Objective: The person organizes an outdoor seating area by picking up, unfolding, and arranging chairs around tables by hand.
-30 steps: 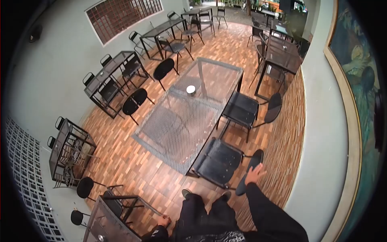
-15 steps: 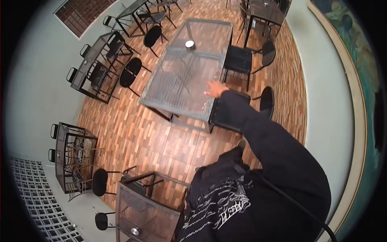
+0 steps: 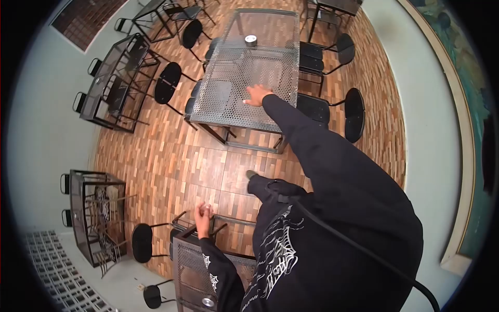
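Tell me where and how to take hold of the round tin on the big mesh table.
Grip the tin by its round side wall, thumb and fingers opposite each other, coming down from above on the near side with the right hand. It sits upright and low on the mesh table, shows no handle, and nothing stands beside it, so fingers should fit around.

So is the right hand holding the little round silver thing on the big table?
No, the right hand is over the mesh table, apart from the silver thing farther along it.
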The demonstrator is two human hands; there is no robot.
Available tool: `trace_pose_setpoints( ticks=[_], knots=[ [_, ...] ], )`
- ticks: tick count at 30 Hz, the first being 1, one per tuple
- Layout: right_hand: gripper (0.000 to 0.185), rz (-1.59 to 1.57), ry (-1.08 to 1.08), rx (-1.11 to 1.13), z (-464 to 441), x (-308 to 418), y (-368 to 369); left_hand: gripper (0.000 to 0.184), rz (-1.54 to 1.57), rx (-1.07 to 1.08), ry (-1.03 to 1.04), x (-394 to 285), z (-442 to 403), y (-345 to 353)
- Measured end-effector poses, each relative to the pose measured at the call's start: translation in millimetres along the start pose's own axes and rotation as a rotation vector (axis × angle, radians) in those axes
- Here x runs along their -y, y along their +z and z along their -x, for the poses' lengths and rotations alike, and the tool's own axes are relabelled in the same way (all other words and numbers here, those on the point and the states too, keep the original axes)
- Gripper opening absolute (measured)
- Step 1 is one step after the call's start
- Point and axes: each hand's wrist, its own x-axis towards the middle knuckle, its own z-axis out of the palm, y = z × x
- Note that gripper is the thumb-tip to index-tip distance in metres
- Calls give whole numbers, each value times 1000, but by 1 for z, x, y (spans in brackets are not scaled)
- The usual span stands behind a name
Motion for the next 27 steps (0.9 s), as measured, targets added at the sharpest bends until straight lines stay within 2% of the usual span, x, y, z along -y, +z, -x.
trace_pose_setpoints(
  ticks=[4,8,11,14,15,17,18,19,21,23,25,26,27],
  knots=[
    [64,15,157,-29,-36,15,0,40,-135,93,37,-88,-89,-34],
    [62,-78,317,-30,-116,35,7,31,-80,124,238,-177,-147,-53],
    [61,-170,405,-16,-147,64,9,28,-22,198,229,-246,-161,-62],
    [69,-279,440,94,-182,99,3,25,116,281,271,-302,-174,-81],
    [67,-280,439,71,-191,115,0,25,110,295,257,-316,-181,-88],
    [66,-284,432,55,-217,149,-5,24,167,391,380,-342,-199,-107],
    [64,-299,431,-23,-232,161,-1,28,163,427,409,-361,-206,-113],
    [62,-317,438,-94,-241,174,7,34,192,533,473,-381,-214,-118],
    [63,-355,485,-49,-255,204,6,46,216,750,604,-425,-227,-126],
    [65,-388,514,-18,-266,234,16,49,118,936,793,-467,-235,-134],
    [64,-361,618,-59,-286,265,24,50,233,1244,1040,-494,-260,-145],
    [61,-390,611,-85,-295,275,31,46,361,1376,1027,-509,-268,-155],
    [61,-399,622,-95,-303,284,35,40,422,1325,902,-523,-261,-176]
  ],
)
